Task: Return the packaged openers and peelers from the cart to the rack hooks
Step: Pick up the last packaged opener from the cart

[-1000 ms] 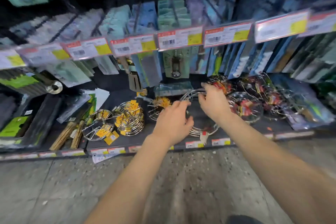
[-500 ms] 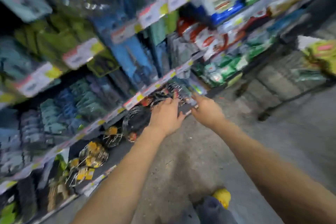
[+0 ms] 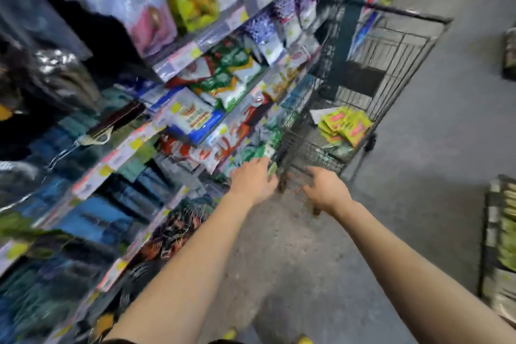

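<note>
Both arms are stretching toward the wire cart (image 3: pixel 402 45), which is standing at the far end of the rack (image 3: pixel 184 54). The left hand (image 3: pixel 252 181) and right hand (image 3: pixel 326 190) are hovering just short of its near rim, fingers loosely spread and holding nothing, as far as the blur allows. Green-and-yellow packs (image 3: pixel 344 124) are lying against the basket's right wall; whether they are openers or peelers is unreadable. Reaching over the rim and pinching one pack by its hanger end looks best. The rack edge is crowding the left arm, while open floor (image 3: pixel 418 176) is lying to the right.
</note>
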### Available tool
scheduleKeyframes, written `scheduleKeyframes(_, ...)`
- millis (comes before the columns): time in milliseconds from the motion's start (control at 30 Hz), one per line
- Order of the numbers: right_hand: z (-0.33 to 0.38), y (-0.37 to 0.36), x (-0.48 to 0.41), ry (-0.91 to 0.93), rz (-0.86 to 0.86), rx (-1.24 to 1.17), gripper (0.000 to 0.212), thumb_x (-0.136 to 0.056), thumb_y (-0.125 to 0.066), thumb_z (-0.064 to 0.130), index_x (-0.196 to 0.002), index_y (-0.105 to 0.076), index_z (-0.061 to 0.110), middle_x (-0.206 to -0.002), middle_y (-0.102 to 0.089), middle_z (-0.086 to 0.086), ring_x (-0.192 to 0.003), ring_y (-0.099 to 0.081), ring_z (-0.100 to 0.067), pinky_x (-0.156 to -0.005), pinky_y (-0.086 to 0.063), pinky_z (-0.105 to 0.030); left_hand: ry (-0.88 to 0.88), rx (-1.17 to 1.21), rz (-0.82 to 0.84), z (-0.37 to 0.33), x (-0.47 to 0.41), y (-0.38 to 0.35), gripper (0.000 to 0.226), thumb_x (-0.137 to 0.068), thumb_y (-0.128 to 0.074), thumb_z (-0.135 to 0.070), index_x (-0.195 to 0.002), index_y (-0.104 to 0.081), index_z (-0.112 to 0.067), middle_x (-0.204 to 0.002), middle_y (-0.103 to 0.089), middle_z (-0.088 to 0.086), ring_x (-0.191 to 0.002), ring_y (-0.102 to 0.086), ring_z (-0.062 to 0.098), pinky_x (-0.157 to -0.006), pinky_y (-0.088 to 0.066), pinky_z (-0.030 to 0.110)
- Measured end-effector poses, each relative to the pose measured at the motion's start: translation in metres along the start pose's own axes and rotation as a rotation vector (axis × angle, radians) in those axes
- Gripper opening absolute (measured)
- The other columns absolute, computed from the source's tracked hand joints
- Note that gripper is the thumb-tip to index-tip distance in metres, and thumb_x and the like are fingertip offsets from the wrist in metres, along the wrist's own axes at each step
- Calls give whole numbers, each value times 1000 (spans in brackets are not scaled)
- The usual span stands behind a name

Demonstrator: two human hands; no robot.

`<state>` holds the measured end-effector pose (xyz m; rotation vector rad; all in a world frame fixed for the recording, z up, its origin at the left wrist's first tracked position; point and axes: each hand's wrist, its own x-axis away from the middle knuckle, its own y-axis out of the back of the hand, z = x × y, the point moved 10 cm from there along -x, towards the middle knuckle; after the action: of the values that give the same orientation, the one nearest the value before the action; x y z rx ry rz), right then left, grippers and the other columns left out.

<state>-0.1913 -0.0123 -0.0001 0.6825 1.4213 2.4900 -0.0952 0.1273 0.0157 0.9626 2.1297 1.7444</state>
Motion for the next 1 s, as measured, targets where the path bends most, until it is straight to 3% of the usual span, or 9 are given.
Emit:
scheduleKeyframes(133, -29, 22, -43, -101, -24, -33, 56, -95, -56, 28, -149, -48, 17, -147, -56, -10, -133, -54, -30, -103, -47, -40, -61, -6, 49, -18, -56, 1, 52, -103, -49, -44, -147, -48, -16, -142, -59, 13, -128, -58, 38, -100, -50, 46)
scheduleKeyframes(367, -63, 40, -151, -242, -67, 13, 35, -88, -53, 24, -120, -63, 15, -118, -70, -15, -109, -65, -36, -82, -55, -42, -201, -122, 102, -24, -185, -3, 50, -105, -47, -41, -146, -45, -13, -140, -56, 15, -127, -56, 39, -101, -47, 48)
scheduleKeyframes(533, -97, 47, -203, -415, -60, -57, 38, -92, -51, 23, -127, -61, 14, -123, -68, -15, -112, -66, -36, -88, -57, -43, -256, -127, 180, -33, -267, -5, 47, -104, -48, -40, -142, -49, -13, -137, -59, 15, -125, -59, 38, -103, -50, 49)
scheduleKeyframes(633, -124, 50, -230, -493, -66, -109, 33, -91, -50, 23, -120, -64, 15, -116, -71, -14, -105, -67, -34, -82, -57, -40, -271, -128, 233, -42, -310, -11, 48, -103, -47, -41, -142, -49, -13, -137, -58, 15, -125, -58, 38, -105, -49, 51)
scheduleKeyframes(900, -208, 35, -315, -581, 14, -222, 31, -91, -52, 37, -107, -63, 13, -108, -71, -14, -99, -67, -36, -78, -57, -40, -278, -190, 383, -82, -407, -56, 50, -105, -45, -40, -146, -47, -13, -141, -56, 15, -128, -56, 37, -106, -47, 50)
scheduleKeyframes(1000, -238, 30, -347, -590, 77, -249, 31, -92, -54, 31, -113, -62, 10, -112, -69, -16, -104, -66, -37, -80, -53, -38, -232, -189, 432, -93, -444, -75, 48, -104, -45, -40, -145, -48, -14, -140, -57, 15, -129, -55, 37, -106, -47, 50)
